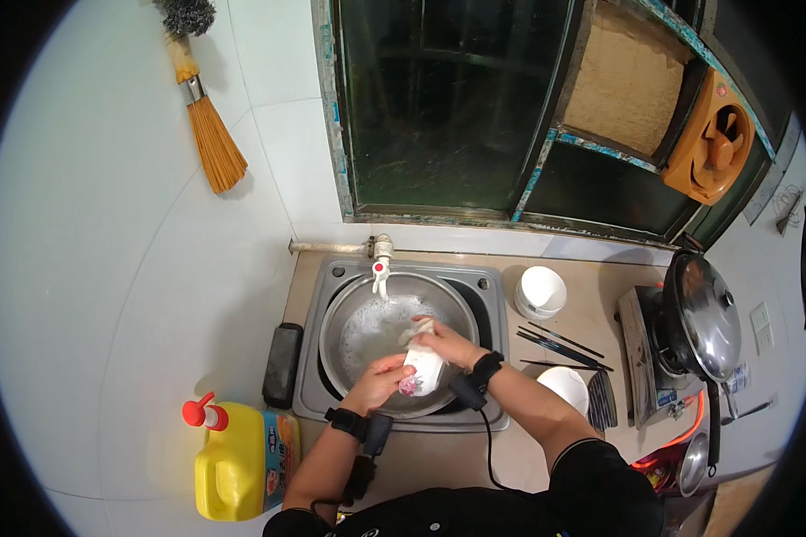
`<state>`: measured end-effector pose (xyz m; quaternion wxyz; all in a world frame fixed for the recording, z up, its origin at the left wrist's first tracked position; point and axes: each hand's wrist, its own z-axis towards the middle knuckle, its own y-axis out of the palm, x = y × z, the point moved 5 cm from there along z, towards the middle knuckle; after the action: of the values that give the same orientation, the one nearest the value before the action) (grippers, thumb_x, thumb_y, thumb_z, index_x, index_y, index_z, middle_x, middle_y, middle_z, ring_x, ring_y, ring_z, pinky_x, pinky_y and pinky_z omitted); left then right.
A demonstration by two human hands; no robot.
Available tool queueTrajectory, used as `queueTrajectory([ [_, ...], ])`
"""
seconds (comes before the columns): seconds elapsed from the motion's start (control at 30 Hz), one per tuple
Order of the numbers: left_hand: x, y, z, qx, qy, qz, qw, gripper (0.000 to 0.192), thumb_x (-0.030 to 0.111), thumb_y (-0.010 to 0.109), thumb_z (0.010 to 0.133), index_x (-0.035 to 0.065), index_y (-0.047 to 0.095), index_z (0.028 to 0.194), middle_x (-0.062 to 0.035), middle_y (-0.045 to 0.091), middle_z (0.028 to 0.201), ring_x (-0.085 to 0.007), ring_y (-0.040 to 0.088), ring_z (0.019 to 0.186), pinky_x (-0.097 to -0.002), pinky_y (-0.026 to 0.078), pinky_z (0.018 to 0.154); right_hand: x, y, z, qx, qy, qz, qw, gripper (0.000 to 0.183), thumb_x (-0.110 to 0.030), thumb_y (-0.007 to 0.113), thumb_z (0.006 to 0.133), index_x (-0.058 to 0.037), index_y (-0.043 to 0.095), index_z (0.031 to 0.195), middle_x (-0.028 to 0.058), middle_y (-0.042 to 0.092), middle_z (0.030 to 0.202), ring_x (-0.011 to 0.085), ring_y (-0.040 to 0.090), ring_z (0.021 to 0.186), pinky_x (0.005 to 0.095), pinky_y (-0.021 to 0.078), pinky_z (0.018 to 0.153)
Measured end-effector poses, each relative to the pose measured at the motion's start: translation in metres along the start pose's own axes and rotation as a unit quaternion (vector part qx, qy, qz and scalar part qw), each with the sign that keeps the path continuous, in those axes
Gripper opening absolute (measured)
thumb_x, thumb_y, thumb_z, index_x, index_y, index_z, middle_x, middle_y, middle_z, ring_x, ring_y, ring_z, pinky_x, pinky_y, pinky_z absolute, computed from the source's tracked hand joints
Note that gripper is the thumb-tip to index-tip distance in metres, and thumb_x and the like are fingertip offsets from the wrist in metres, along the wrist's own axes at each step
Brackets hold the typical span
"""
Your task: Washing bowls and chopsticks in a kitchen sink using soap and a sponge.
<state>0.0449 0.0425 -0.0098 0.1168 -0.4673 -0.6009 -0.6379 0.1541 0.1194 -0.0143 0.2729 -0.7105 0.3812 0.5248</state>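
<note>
A white bowl with a pink flower pattern (424, 368) is tilted over a round stainless steel basin (332, 335) that stands in the sink (497, 288). My left hand (379, 382) grips the bowl's lower left side, thumb on its outer wall. In my right hand (446, 344) is a pale, crumpled cloth (416, 330), pressed to the bowl's upper end; some of its fingers are hidden by it. Cloudy, foamy water (376, 329) lies in the basin. Above the basin's far side is a white tap (380, 272) with a red dot.
Right of the sink are stacked white bowls (541, 293), dark chopsticks (561, 346), another white bowl (565, 389) and a gas stove (638, 356) with a lidded wok (705, 315). At left stand a dark box-like object (283, 366) and a yellow pump jug (232, 463).
</note>
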Motion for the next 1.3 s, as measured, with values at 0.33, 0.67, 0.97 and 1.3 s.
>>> queueTrajectory([
  [0.33,-0.002,0.003,0.01,0.05,0.084,-0.159,0.982,0.03,0.005,0.044,0.08,-0.0043,0.041,0.108,-0.0097,0.05,0.1,-0.0177,0.048,0.094,-0.0321,0.037,0.083,0.044,0.017,-0.032,0.004,0.106,0.469,0.877,0.043,-0.04,0.03,0.081,-0.0114,0.046,0.108,0.0058,0.049,0.107,0.0214,0.045,0.099,0.0379,0.0337,0.086],
  [0.67,-0.029,-0.009,0.031,0.15,0.111,0.15,0.971,0.021,0.004,0.045,0.08,-0.0027,0.047,0.1,-0.0077,0.055,0.089,-0.0132,0.053,0.078,-0.0228,0.042,0.069,0.066,0.03,-0.016,0.09,0.073,0.581,0.806,0.046,-0.041,0.019,0.085,-0.0085,0.04,0.111,0.0086,0.048,0.105,0.0232,0.046,0.095,0.0372,0.0344,0.084],
  [0.97,-0.048,-0.023,0.039,0.105,0.107,0.487,0.86,0.019,-0.002,0.046,0.075,-0.0002,0.052,0.092,-0.009,0.056,0.075,-0.0107,0.051,0.069,-0.0233,0.041,0.063,0.083,-0.012,0.017,0.123,0.123,0.288,0.942,0.036,-0.03,0.041,0.083,-0.0038,0.045,0.106,0.0087,0.051,0.099,0.0207,0.049,0.087,0.0314,0.0388,0.075],
  [1.3,-0.084,-0.062,0.074,0.058,0.021,0.397,0.916,0.016,-0.003,0.047,0.072,-0.0017,0.054,0.086,-0.0036,0.055,0.074,-0.0098,0.046,0.067,-0.0234,0.039,0.062,0.051,-0.023,0.023,0.301,0.11,-0.397,0.86,0.05,-0.02,0.059,0.065,0.0068,0.043,0.103,0.0199,0.052,0.091,0.0261,0.051,0.087,0.0292,0.0406,0.072],
])
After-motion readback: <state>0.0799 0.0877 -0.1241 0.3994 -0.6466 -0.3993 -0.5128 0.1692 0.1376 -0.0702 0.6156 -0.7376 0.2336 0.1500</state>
